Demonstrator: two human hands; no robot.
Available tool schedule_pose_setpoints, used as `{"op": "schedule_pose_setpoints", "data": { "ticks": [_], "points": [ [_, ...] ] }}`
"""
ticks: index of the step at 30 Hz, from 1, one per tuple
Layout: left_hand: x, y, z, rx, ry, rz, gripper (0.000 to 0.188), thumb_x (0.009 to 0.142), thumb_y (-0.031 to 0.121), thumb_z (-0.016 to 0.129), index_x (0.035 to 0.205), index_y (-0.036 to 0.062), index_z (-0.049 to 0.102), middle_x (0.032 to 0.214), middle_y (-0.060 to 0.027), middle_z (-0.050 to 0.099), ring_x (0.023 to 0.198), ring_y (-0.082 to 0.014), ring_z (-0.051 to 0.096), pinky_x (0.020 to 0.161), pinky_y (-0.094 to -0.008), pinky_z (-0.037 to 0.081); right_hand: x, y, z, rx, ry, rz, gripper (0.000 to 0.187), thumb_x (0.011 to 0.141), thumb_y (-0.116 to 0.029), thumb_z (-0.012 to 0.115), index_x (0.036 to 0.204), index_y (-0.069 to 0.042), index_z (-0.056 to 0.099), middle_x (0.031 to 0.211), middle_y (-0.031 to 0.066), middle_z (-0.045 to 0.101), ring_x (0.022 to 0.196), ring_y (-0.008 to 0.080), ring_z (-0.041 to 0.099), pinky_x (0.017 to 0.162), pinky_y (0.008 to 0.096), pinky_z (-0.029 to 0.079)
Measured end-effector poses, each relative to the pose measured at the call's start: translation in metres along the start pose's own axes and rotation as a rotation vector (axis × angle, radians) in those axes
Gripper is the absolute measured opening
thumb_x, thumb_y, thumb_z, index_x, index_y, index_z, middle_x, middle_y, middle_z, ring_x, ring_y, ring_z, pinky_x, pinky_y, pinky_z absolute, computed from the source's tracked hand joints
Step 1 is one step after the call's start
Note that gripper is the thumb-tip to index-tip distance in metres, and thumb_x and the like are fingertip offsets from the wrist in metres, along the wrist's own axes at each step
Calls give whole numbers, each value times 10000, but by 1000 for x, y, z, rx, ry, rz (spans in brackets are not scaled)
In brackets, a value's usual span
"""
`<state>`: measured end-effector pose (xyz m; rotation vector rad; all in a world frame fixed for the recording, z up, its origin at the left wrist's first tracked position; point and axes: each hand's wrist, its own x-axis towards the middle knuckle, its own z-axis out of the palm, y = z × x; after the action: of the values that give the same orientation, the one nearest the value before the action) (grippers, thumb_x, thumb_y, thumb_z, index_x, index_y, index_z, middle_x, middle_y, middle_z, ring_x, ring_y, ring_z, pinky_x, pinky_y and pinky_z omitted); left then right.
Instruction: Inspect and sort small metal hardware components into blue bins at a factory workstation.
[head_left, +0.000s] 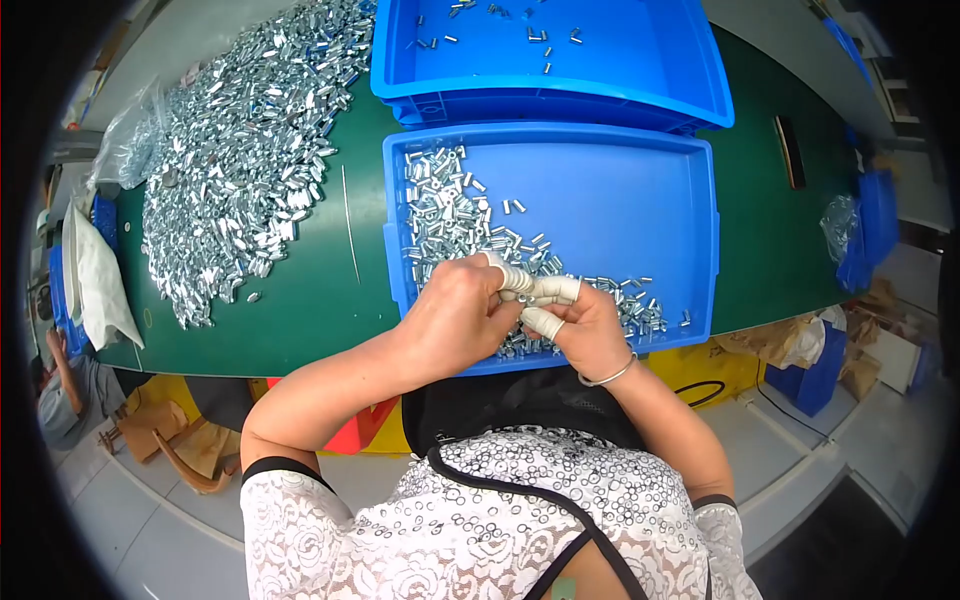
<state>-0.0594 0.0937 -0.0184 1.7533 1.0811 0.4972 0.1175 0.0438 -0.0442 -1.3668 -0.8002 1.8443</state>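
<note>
A worker at a green table [290, 325] brings both hands together over the near corner of the nearer blue tray [630, 200], thumb and fingers of the left hand [448, 310] and right hand [592, 328] closing at the tips around a small metal piece [524, 298]; from here, which hand grips it more firmly cannot be told. Pale finger covers [543, 322] wrap several fingertips, probably to spare the skin and steady a grip on slick metal. Short silvery cylinders [440, 205] bank along the tray's left and near sides, within easy reach of the fingers, while its walls presumably keep them from rolling away. To the left, a broad heap of shiny metal parts [235, 150] lies loose on the tabletop, seemingly placed there for convenient picking. Beyond, just past the nearer tray, a farther blue tray [640, 60] carries only a scattering of pieces, apparently set there to be close at hand.
</note>
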Motion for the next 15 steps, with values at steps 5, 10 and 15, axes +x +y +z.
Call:
{"op": "schedule_pose_setpoints", "data": {
  "ticks": [5, 10, 15],
  "points": [
    [-2, -4, -2, -88, -51, -26, 197, 717, -37, 626, 911, -12, 654, 657, -95, 542, 539, -151, 524, 486, -278, 412, 0, -1, 2, 37, -19, -8, 222, 831, 26, 574, 1051, 2, 563, 880, 31, 623, 746, 93, 599, 650, 216, 495],
    [5, -3, 2, -179, -60, 163, 202, 741, -31, 610, 939, -11, 646, 712, -134, 566, 549, -211, 544, 504, -290, 429, 8, -11, -6, 397, -113, 218, 225, 841, -41, 543, 1062, 0, 561, 920, 63, 613, 765, 130, 605, 663, 231, 506],
    [47, -26, -12, 86, 75, 49, 174, 764, -9, 587, 928, 0, 647, 763, -149, 583, 609, -275, 564, 556, -346, 457, 51, -26, -56, 643, 14, 336, 295, 832, -107, 563, 1101, 8, 523, 970, 139, 595, 838, 204, 615, 722, 263, 537]
  ]
}}
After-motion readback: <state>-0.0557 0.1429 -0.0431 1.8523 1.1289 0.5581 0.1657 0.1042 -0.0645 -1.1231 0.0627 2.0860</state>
